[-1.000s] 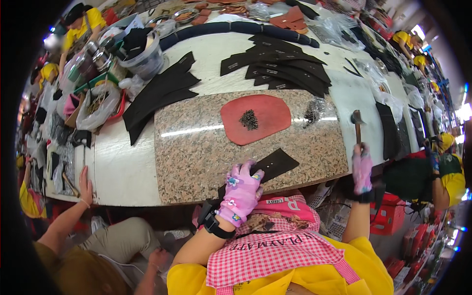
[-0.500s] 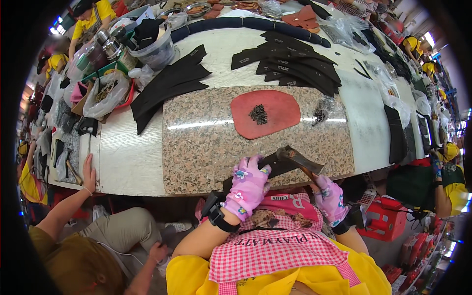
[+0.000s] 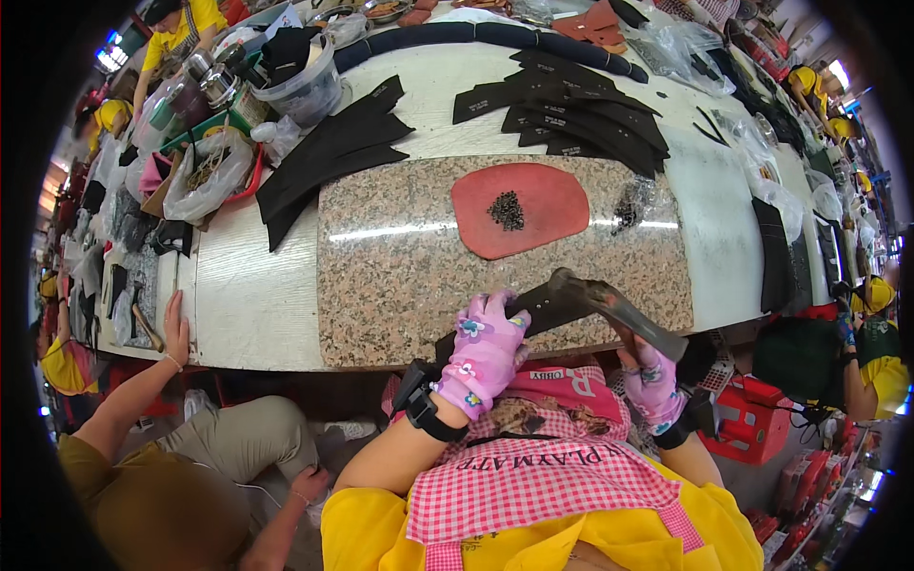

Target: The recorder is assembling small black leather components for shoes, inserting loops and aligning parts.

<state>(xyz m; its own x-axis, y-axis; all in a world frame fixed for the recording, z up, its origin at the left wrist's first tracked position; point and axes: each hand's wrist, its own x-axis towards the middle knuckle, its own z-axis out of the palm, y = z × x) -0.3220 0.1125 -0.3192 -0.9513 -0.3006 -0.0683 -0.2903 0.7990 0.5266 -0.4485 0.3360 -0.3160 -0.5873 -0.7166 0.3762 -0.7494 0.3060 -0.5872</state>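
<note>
My left hand [image 3: 484,352], in a pink flowered glove, holds a black piece of material [image 3: 545,306] against the near edge of the speckled stone slab [image 3: 390,276]. Small shiny dots show on the piece. My right hand [image 3: 653,383], gloved alike, is closed round the handle of a hammer [image 3: 617,306]. The dark hammer head lies over the right end of the black piece and hides part of it; contact between them cannot be told. Farther back on the slab, a red pad [image 3: 552,205] carries a heap of small dark metal bits [image 3: 506,211].
Black cut pieces [image 3: 581,114] lie stacked behind the slab, more [image 3: 333,162] to its left. A long dark roll [image 3: 476,36] crosses the back. A clear tub [image 3: 300,95] stands at the left. Another person's hand [image 3: 175,328] rests on the table edge.
The hammer has shifted a little right and its head has turned, slanting down to the right. My left hand keeps its place on the black piece. The whole view has shifted slightly.
</note>
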